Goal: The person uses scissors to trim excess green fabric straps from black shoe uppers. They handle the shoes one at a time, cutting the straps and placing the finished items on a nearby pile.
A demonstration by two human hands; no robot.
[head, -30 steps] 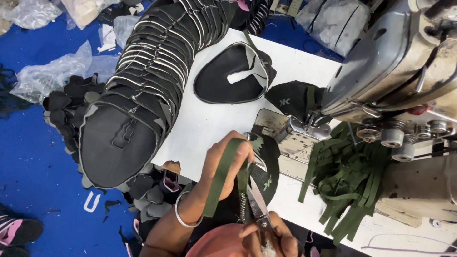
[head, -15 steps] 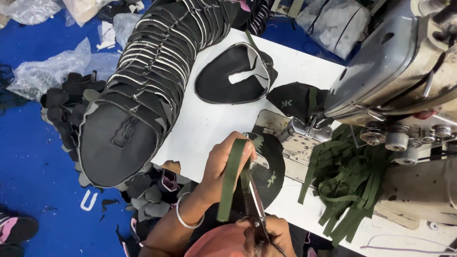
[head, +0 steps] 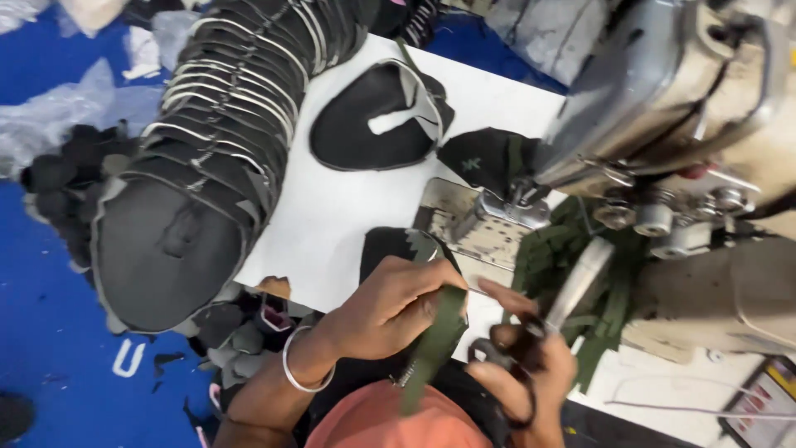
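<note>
The green strap (head: 435, 336) hangs from my left hand (head: 398, 303) over the near table edge, pinched between thumb and fingers against a black shoe piece (head: 390, 245). My right hand (head: 522, 373) grips scissors (head: 555, 311), fingers through the handles, blades pressed together and pointing toward the sewing machine (head: 663, 124). More green straps (head: 580, 257) lie piled beneath it.
</note>
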